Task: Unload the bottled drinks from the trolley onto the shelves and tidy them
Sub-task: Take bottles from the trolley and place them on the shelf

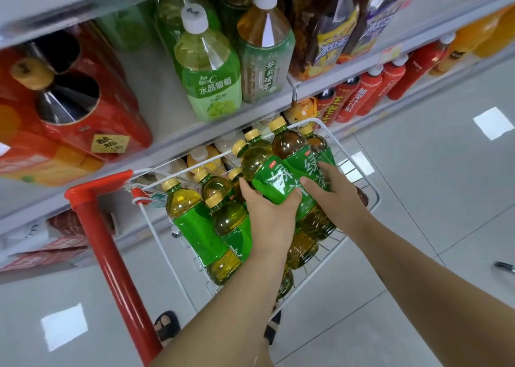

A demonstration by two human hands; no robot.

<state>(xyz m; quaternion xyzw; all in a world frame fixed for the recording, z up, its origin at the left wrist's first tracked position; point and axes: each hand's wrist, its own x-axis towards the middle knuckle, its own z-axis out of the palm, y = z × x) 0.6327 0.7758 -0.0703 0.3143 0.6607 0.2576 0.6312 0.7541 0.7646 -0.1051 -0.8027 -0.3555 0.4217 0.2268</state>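
Observation:
A white wire trolley basket (373, 199) holds several green tea bottles with green labels and yellow caps. My left hand (269, 213) grips one green tea bottle (267, 174) from below, raised above the others. My right hand (334, 196) holds a second green tea bottle (295, 157) right beside it, fingers wrapped across its label. More green tea bottles (195, 221) lie and stand in the basket to the left and under my hands. The shelf (156, 99) above carries large drink bottles.
The trolley's red handle post (111, 241) stands at the left. A grape drink bottle (209, 68) and a jasmine tea bottle (264, 49) stand at the shelf's front edge. Red gift boxes (64, 110) fill the shelf's left. Red bottles (370, 88) line a lower shelf. Grey floor tiles lie to the right.

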